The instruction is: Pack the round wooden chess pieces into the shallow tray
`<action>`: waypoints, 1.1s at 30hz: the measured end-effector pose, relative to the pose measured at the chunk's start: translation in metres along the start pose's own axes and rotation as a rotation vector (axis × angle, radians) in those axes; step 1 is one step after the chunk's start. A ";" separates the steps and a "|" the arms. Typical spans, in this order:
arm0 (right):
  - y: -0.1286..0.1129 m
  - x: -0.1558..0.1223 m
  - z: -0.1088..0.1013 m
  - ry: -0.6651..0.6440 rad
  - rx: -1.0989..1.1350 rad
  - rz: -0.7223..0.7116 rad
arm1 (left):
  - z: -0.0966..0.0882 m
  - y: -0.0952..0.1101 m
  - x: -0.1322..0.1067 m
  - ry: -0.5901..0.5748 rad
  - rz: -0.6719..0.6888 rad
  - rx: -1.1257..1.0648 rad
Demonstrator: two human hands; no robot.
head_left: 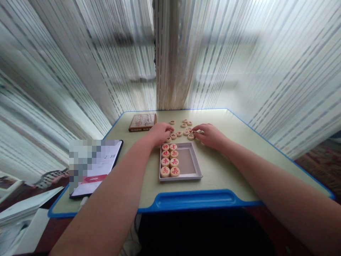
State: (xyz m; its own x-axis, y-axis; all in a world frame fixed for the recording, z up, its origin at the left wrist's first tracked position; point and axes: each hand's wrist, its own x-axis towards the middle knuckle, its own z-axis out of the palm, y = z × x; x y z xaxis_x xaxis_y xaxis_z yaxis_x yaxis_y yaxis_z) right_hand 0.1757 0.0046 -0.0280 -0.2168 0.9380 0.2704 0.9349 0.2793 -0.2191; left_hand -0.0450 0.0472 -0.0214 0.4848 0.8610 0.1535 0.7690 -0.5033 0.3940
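Note:
A shallow white box (196,167) lies in the middle of the desk, and several round wooden chess pieces (169,162) with red characters fill its left side in two columns. More loose pieces (183,132) are scattered on the desk just beyond the box. My left hand (160,133) rests curled over the pieces at the left of that scatter, fingers closed on something I cannot make out. My right hand (209,135) lies at the right of the scatter, its fingertips pinched on a loose piece (192,132).
The desk (226,170) is pale green with a blue rim and a blue groove along its near edge. A brown box lid (142,122) lies at the back left. A phone (99,165) rests at the left edge. Striped curtains hang close behind.

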 end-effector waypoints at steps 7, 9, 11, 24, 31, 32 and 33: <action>-0.004 0.000 0.000 0.004 0.049 0.045 | 0.000 0.006 0.001 -0.004 -0.017 -0.085; -0.005 0.000 0.001 0.024 0.071 0.042 | 0.003 0.006 0.003 -0.011 -0.023 -0.164; -0.005 0.000 0.002 0.053 0.086 0.038 | 0.005 0.005 0.004 -0.006 -0.028 -0.235; -0.001 0.000 -0.003 -0.048 0.031 0.038 | 0.006 0.010 0.002 -0.073 -0.028 -0.319; -0.002 0.000 -0.002 -0.033 0.039 0.028 | 0.003 0.010 0.002 -0.026 -0.063 -0.220; -0.003 0.000 -0.002 -0.036 0.044 0.015 | 0.002 0.010 0.001 -0.012 -0.077 -0.219; -0.003 0.000 -0.002 -0.043 0.046 0.003 | 0.001 0.010 0.001 0.005 -0.094 -0.220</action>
State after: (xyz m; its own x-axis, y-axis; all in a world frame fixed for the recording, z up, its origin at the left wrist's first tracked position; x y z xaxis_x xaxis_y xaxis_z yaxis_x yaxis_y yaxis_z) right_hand 0.1737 0.0033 -0.0255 -0.2270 0.9466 0.2290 0.9220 0.2846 -0.2626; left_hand -0.0366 0.0431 -0.0181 0.4127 0.9041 0.1110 0.7011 -0.3930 0.5950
